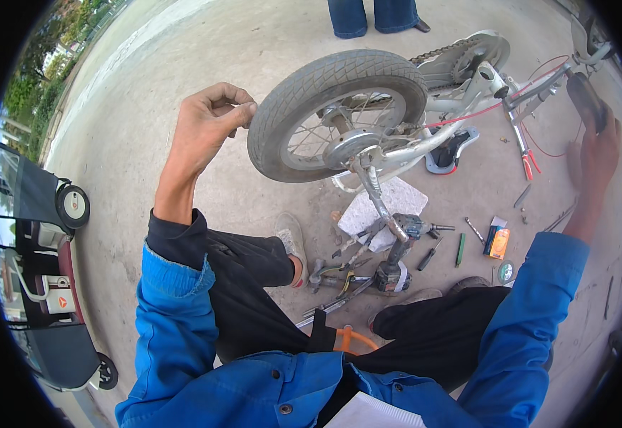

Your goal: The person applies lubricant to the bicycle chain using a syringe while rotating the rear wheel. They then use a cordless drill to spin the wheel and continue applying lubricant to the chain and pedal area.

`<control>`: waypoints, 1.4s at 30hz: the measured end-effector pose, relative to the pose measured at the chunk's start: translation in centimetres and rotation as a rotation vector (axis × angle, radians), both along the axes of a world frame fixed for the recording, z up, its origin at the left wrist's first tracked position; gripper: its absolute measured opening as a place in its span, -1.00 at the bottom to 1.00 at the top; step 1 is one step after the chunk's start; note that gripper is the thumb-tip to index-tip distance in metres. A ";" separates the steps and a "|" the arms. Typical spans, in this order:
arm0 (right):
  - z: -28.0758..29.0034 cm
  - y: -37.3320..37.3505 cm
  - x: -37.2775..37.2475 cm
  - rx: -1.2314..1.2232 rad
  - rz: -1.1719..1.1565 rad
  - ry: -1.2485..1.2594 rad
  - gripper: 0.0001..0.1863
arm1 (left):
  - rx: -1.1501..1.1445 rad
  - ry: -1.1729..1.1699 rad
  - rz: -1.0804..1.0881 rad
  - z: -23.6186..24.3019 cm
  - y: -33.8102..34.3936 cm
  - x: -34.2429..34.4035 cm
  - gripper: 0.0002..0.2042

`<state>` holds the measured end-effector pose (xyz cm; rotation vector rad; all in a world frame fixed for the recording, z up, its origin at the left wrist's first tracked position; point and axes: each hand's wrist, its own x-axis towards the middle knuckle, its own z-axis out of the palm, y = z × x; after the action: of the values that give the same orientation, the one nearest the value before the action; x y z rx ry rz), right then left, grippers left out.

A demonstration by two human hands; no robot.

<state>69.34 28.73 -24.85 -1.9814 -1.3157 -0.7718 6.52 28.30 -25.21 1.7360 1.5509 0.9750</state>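
At the upper centre lies a white bicycle frame (435, 146) with a grey-treaded wheel (274, 110) and spokes raised toward me. My left hand (218, 121) is at the tyre's left edge, fingers curled and thumb pressed to them; anything between them is hidden. My right hand (597, 153), slightly blurred, is wrapped around a dark grip-like part (584, 96) at the bicycle's right end. A chain (439, 53) and red cable (468, 114) run along the frame. Below it are a white foam block (405, 196) and a cordless drill (405, 239).
Red-handled pliers (529, 164), a green rod (460, 250), a small orange box (497, 246), a tape roll (506, 272) and other tools lie on the concrete. Another person's jeans-clad legs (382, 14) stand at the top. A dark three-wheeler (26, 349) is parked at left.
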 end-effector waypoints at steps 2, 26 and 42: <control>-0.2 0.1 0.1 -0.010 -0.013 -0.021 -0.52 | -0.002 0.011 -0.004 0.0 0.1 0.3 -0.91; -7.5 3.8 6.4 0.010 0.045 0.018 -0.51 | 0.153 -0.028 0.049 -0.7 0.8 1.2 -0.95; -18.9 3.5 9.4 -0.574 0.099 0.163 -0.32 | 0.152 -0.007 0.074 -0.5 0.9 1.3 -0.96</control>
<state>78.72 32.24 -43.78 -2.3255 -1.6463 -0.1812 7.77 29.16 -25.74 1.7859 1.5816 1.1615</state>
